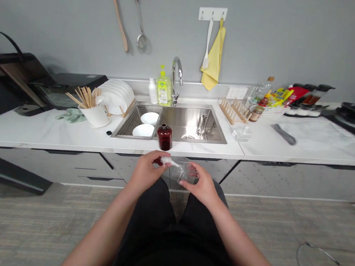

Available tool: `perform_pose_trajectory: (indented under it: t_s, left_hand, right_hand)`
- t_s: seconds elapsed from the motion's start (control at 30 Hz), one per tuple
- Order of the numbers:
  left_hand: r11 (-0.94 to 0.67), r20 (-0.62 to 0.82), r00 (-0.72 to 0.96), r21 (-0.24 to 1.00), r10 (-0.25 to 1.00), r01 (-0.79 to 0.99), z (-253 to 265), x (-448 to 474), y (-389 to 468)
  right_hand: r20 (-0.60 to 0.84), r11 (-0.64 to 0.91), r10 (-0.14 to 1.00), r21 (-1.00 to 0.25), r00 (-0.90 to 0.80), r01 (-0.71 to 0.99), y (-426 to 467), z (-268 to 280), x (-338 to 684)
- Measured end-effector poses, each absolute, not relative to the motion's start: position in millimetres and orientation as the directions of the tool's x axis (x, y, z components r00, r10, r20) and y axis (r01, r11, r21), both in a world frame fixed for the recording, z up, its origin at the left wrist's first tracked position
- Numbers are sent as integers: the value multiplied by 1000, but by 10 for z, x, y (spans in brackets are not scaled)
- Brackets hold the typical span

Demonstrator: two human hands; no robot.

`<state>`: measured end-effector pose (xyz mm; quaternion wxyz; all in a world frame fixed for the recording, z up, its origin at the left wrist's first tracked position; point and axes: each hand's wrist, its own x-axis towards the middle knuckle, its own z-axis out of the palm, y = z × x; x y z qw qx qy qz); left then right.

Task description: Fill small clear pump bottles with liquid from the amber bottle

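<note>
A white marbled counter [124, 146] is stretching along a grey wall, and a steel sink [178, 122] is sitting in it. In front of the sink, a seated person's two bare hands are working above the lap, below counter height. The right hand [202, 185] is pinching the edge of a clear box between thumb and fingers. The left hand [149, 169] is pinching a small white piece between thumb and fingertips. On the counter strip just before the sink, left of its middle, a dark red bottle [164, 138] is standing upright, its neck showing no cap. The clear plastic box [183, 171] is being held in front of the sink, its contents too faint to tell. The white nozzle-like piece [166, 160] is pointing its narrow tip at the box; whether they are touching is unclear. Judging from this, the bottle is already standing open, while the handling of piece and box is seemingly remaining unfinished: neither is resting on the counter.
</note>
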<state>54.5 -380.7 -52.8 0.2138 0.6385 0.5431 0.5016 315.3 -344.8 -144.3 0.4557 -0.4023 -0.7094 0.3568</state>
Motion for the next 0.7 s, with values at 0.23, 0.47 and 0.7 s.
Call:
perform_pose_trajectory:
  t_s: [0.23, 0.47, 0.7]
  left_hand:
    - [-270, 339, -293, 929, 894, 251, -666, -132, -3875]
    - [-213, 247, -735, 967, 631, 142, -882, -1407, -3635]
    - [310, 402, -784, 757, 474, 575, -1086, -2528, -3264]
  right_hand:
    - [377, 436, 883, -879, -279, 194, -3187, -1479, 3203]
    - [277, 282, 949, -959, -148, 10, -2924, -1741, 3335]
    - [233, 234, 965, -972, -121, -1, -2856, -1779, 3439]
